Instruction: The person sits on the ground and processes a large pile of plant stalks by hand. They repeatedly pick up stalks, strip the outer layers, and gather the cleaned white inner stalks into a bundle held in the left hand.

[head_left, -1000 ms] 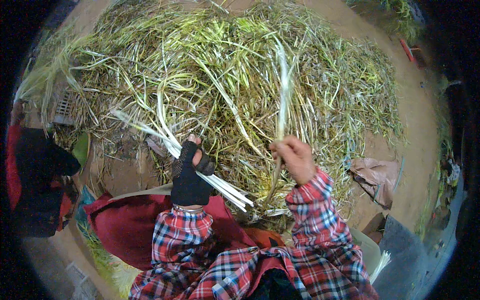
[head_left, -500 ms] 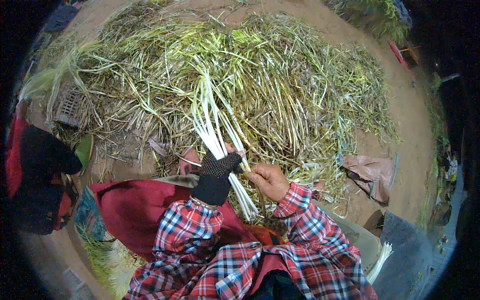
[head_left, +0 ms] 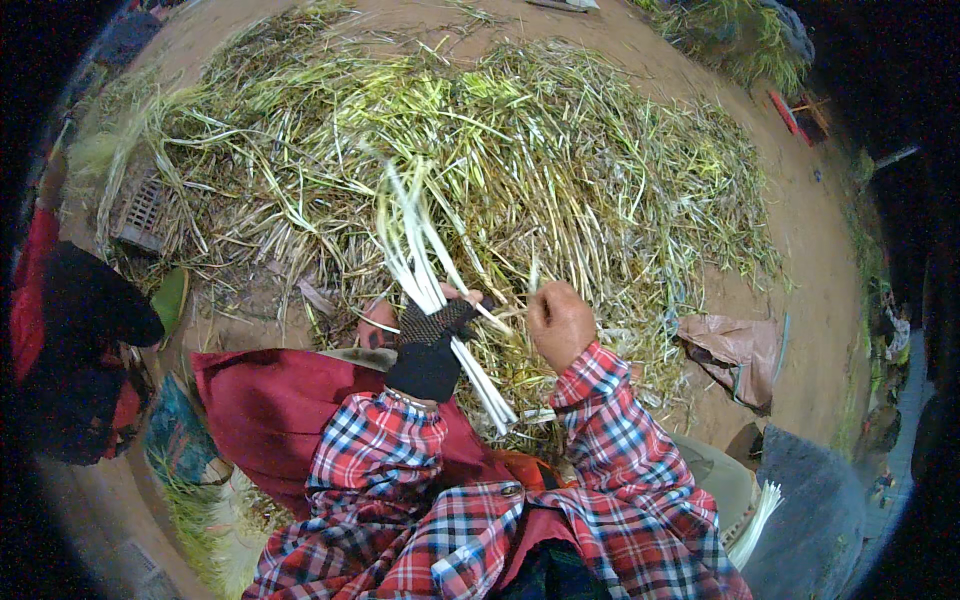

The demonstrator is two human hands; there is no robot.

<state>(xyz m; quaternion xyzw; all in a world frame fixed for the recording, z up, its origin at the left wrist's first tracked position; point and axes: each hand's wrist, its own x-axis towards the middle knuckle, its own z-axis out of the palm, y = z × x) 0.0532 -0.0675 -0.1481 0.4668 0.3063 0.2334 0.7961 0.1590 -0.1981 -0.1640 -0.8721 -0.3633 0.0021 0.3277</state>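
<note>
My left hand [head_left: 428,345], in a black fingerless glove, is closed round a bundle of long white stalks [head_left: 485,390], their paler leafy tops fanning upward over a pile of cut stalks [head_left: 620,170]. Just right of it my right hand [head_left: 560,325] is bare and curled closed, with thin pale strands beside its fingers; what it grips is hidden. A dark red cloth [head_left: 260,420] lies beneath my left forearm. Another bundle of white stalks [head_left: 755,525] rests at the lower right, by my right sleeve.
Dark and red clothing of another person [head_left: 75,335] shows at the left edge, beside a green object [head_left: 168,305] and a grey plastic crate [head_left: 138,215]. A crumpled brown sheet [head_left: 730,355] lies on the dirt floor at right, above a grey sheet [head_left: 810,500].
My left hand and bundle swung rightward to a steeper angle. My right hand came down beside them, then rose slightly and moved right, apart from my left hand.
</note>
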